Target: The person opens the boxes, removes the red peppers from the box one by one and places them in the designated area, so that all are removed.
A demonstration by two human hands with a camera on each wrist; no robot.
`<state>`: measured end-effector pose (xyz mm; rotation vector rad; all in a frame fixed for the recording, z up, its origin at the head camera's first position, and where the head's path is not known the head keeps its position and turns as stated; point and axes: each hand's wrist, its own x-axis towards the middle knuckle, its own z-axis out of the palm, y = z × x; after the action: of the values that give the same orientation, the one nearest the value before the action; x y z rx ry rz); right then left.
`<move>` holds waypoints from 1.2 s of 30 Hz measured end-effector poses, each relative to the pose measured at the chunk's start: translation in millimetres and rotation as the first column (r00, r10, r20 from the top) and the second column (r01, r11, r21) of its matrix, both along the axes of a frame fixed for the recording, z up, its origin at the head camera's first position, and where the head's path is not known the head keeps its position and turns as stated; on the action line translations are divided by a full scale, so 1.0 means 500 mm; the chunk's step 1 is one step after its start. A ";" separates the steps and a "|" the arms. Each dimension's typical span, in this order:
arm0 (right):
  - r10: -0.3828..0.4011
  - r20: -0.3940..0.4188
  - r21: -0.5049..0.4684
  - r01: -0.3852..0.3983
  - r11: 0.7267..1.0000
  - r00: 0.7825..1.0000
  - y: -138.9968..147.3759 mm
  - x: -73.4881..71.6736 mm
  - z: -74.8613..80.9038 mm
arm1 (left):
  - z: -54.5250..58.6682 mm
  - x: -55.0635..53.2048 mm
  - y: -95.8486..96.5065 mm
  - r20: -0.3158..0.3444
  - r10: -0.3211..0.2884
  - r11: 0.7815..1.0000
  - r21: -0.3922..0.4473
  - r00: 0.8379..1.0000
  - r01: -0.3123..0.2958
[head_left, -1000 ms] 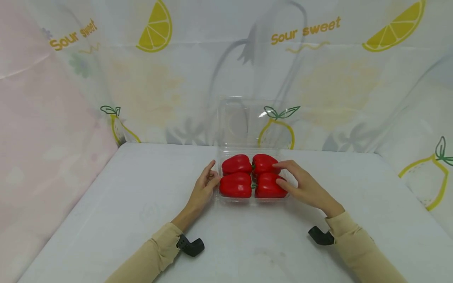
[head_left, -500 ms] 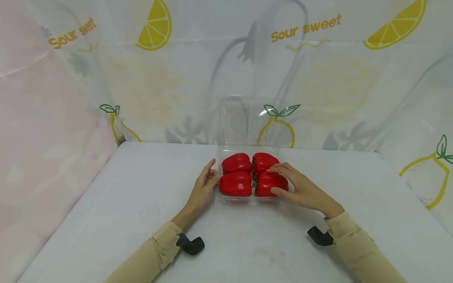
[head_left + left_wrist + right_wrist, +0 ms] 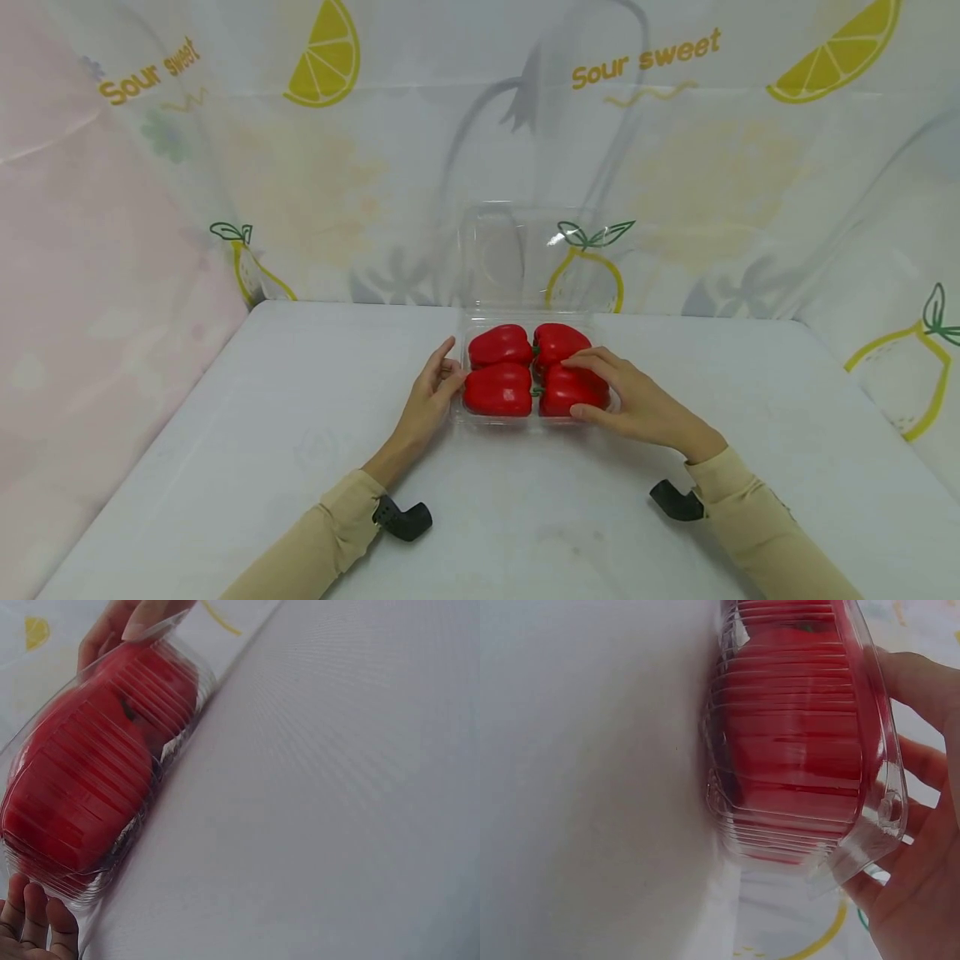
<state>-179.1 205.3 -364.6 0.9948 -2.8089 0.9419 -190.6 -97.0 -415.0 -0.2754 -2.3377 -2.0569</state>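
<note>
Several red bell peppers sit in two rows in a clear plastic clamshell box [image 3: 498,422], its lid [image 3: 502,258] raised at the back. My right hand [image 3: 637,404] reaches over the box's right side and holds the front right bell pepper [image 3: 558,398], thumb on its near side and fingertips on its far side. Against the box's left wall rests my left hand [image 3: 427,404], its fingers loosely extended beside the front left bell pepper [image 3: 498,390]. The right wrist view shows the box's ribbed wall [image 3: 795,750] with the right fingers behind it.
Underneath is a white-covered table [image 3: 300,467], with a printed curtain [image 3: 420,167] hanging along its back edge. A black curved device [image 3: 405,518] sits at the left cuff, and a similar black device [image 3: 677,502] at the right cuff.
My right hand has shifted slightly left and toward me, from across both right-hand peppers onto the front right bell pepper. The left hand and the box have stayed put.
</note>
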 end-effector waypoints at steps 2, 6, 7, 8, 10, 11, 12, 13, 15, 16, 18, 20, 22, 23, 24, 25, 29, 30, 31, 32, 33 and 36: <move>0.003 -0.014 -0.007 -0.004 1.000 1.000 0.000 -0.001 -0.002 | -0.001 0.000 -0.001 0.000 0.002 1.000 -0.001 1.000 -0.002; 0.015 -0.033 -0.033 -0.016 0.999 0.999 0.001 -0.003 -0.006 | -0.005 -0.002 -0.001 0.002 0.001 1.000 0.003 1.000 -0.001; 0.016 -0.034 -0.041 -0.017 0.999 0.999 0.001 -0.003 -0.006 | -0.006 -0.002 -0.002 0.001 0.000 1.000 0.002 1.000 0.000; 0.017 -0.032 -0.050 -0.019 0.999 0.999 0.001 -0.004 -0.007 | -0.007 -0.003 -0.002 0.001 -0.001 1.000 0.004 1.000 0.001; 0.019 -0.025 -0.070 -0.021 0.997 0.999 0.003 -0.005 -0.007 | -0.007 -0.003 -0.001 -0.001 -0.002 1.000 0.005 1.000 0.002; 0.021 -0.021 -0.080 -0.022 0.997 1.000 0.003 -0.005 -0.007 | -0.006 -0.003 -0.001 -0.003 -0.004 1.000 0.006 1.000 0.004; 0.022 -0.017 -0.089 -0.024 0.996 1.000 0.003 -0.006 -0.008 | -0.006 -0.003 -0.001 -0.004 -0.005 1.000 0.007 1.000 0.005; 0.023 -0.013 -0.095 -0.024 0.995 1.000 0.004 -0.006 -0.008 | -0.006 -0.003 -0.001 -0.005 -0.006 1.000 0.005 1.000 0.006; 0.028 -0.005 -0.106 -0.028 0.994 1.000 0.004 -0.007 -0.008 | -0.006 -0.003 -0.001 -0.006 -0.008 1.000 0.003 1.000 0.008; 0.030 -0.004 -0.108 -0.030 0.994 1.000 0.003 -0.008 -0.008 | -0.006 -0.003 -0.002 -0.005 -0.008 1.000 0.001 1.000 0.008; 0.034 -0.007 -0.110 -0.034 0.993 0.999 0.003 -0.008 -0.008 | -0.007 -0.004 -0.002 -0.002 -0.007 1.000 -0.001 1.000 0.007; 0.039 -0.016 -0.114 -0.040 0.993 0.999 0.001 -0.009 -0.007 | -0.008 -0.004 -0.003 0.000 -0.007 1.000 -0.003 1.000 0.007; 0.041 -0.025 -0.121 -0.043 0.992 0.999 0.000 -0.009 -0.006 | -0.008 -0.004 -0.003 0.001 -0.004 1.000 0.001 1.000 0.004; 0.042 -0.029 -0.128 -0.045 0.991 0.999 0.000 -0.009 -0.006 | -0.008 -0.004 -0.003 0.002 -0.003 1.000 0.003 1.000 0.003; 0.040 -0.030 -0.134 -0.044 0.990 0.999 0.000 -0.009 -0.005 | -0.008 -0.004 -0.003 0.001 -0.002 1.000 0.003 1.000 0.002; 0.040 -0.033 -0.140 -0.044 0.989 0.999 0.000 -0.009 -0.005 | -0.008 -0.004 -0.003 -0.001 -0.001 1.000 0.003 1.000 0.001; 0.039 -0.038 -0.157 -0.044 0.987 0.999 0.001 -0.010 -0.005 | -0.008 -0.005 -0.003 -0.009 -0.001 1.000 0.004 1.000 0.001; 0.040 -0.037 -0.162 -0.045 0.986 0.999 0.001 -0.011 -0.005 | -0.008 -0.005 -0.003 -0.011 -0.002 1.000 0.002 1.000 0.002; 0.042 -0.037 -0.168 -0.047 0.985 0.998 0.002 -0.011 -0.004 | -0.008 -0.005 -0.003 -0.012 -0.002 1.000 0.002 1.000 0.002; 0.042 -0.035 -0.172 -0.047 0.984 0.999 0.002 -0.011 -0.005 | -0.008 -0.006 -0.003 -0.012 -0.003 1.000 0.002 1.000 0.003; 0.042 -0.033 -0.177 -0.047 0.983 0.999 0.002 -0.011 -0.005 | -0.009 -0.006 -0.003 -0.012 -0.003 1.000 0.001 1.000 0.003; 0.035 -0.020 -0.188 -0.038 0.981 0.999 0.004 -0.011 -0.005 | -0.009 -0.007 -0.003 -0.009 -0.005 1.000 0.000 1.000 0.005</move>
<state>-184.6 207.1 -367.2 1.0269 -2.6357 1.1719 -194.1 -98.4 -419.7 -0.2908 -2.3343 -2.0531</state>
